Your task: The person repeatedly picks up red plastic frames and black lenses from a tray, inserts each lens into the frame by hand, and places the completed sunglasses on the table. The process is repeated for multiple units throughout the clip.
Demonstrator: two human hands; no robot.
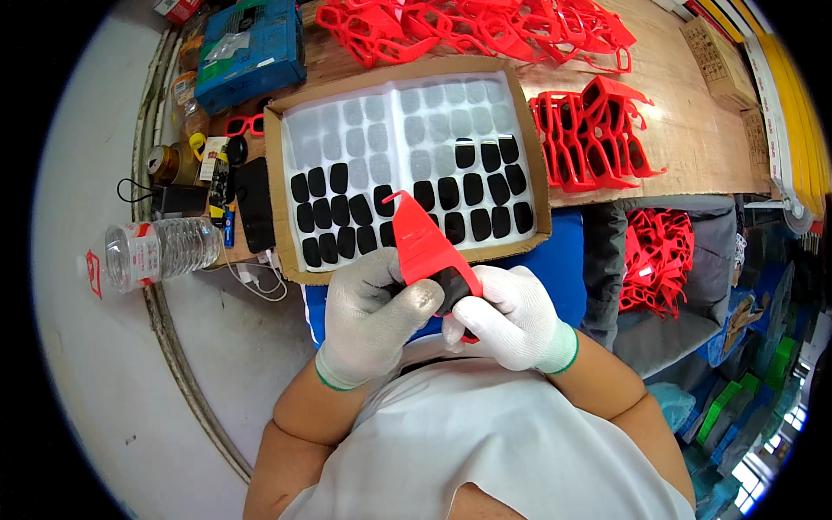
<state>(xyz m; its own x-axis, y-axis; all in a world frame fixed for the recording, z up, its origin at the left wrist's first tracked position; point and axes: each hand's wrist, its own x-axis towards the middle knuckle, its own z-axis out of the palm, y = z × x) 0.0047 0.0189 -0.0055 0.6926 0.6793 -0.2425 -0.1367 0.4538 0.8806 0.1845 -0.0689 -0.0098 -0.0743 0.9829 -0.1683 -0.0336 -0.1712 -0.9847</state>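
Observation:
Both of my hands wear whitish knit gloves with green cuffs and meet in front of my chest. My left hand (368, 316) grips a red sunglasses frame (422, 247) from its left, the thumb near a black lens (451, 284) in the frame. On the other side my right hand (517, 319) pinches the frame's edge with thumb and fingers. One wide red temple arm points up and away from me. The frame's lower part is partly hidden by my fingers. Just beyond lies a shallow cardboard box (275, 173) with rows of black lenses (472, 189) on white lining.
Stacked red sunglasses (589, 139) stand right of the box, and a heap of red frames (477, 26) lies behind it. More fill a grey-lined container (656, 260) at right. At left are a blue toolbox (251, 52), a phone (255, 204) and a plastic bottle (165, 251).

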